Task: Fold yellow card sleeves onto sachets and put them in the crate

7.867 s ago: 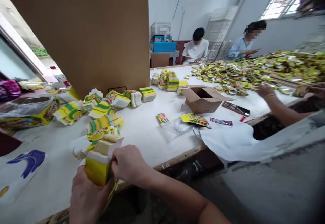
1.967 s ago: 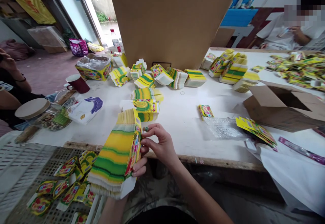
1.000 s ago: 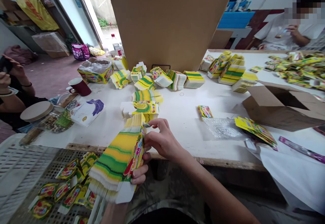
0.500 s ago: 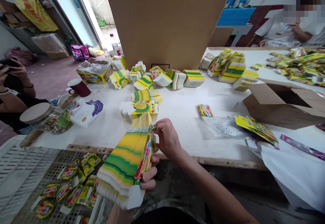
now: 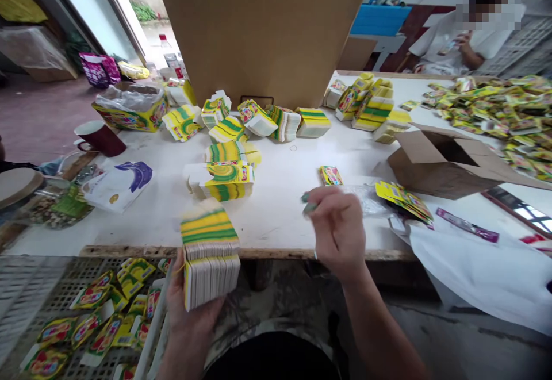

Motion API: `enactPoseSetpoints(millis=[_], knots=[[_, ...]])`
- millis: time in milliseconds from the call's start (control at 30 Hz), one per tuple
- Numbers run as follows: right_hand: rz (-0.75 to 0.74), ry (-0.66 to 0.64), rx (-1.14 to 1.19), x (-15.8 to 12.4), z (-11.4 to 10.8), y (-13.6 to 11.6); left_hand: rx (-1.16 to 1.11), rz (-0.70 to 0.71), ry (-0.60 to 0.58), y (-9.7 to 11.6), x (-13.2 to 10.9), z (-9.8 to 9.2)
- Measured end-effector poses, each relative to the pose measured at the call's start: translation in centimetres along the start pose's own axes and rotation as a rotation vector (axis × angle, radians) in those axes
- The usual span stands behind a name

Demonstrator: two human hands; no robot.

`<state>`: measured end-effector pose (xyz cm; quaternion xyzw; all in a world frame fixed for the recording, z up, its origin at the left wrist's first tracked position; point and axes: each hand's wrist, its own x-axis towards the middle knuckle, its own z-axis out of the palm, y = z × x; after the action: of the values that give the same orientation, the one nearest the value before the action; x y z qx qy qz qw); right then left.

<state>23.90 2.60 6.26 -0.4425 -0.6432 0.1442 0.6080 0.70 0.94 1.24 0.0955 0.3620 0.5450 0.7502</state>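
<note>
Yellow sachets (image 5: 88, 323) line the crate (image 5: 38, 279) (lower left); left hand (image 5: 190, 318) grips flat cartons (image 5: 210, 256).

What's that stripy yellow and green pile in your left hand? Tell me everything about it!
The stack is a thick bundle of flat printed cards, likely thin cardboard, pressed tight together. Its top shows yellow, green and white stripes; the near side shows many pale card edges. It stands roughly upright, gripped from below by the left hand, in front of the table edge. The right hand is apart from it.
</note>
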Motion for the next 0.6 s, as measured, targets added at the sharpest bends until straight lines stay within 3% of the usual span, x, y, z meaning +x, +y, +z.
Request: enactPoseSetpoints(millis=[100,167,267,333,400,600], knots=[[0.105,-0.527,0.409,-2.9,1.0,-3.3,0.001,0.219,0.240,1.3,1.0,1.0],[0.134,-0.794,0.552,-4.8,2.7,-4.2,0.048,0.308,0.305,1.9,2.0,1.8],[0.222,-0.872,0.584,-6.6,4.6,-4.1,0.142,0.404,0.370,2.1,3.4,2.3],[0.311,-0.895,0.531,-7.0,4.7,-3.7,0.222,0.422,0.404,1.9,3.9,2.1],[0.423,-0.979,0.444,-6.8,3.6,-3.4,0.297,0.428,0.402,1.6,3.9,1.7],[0.804,-1.329,0.204,-6.4,-1.4,-2.2,0.454,0.530,0.252,0.8,3.4,0.9]])
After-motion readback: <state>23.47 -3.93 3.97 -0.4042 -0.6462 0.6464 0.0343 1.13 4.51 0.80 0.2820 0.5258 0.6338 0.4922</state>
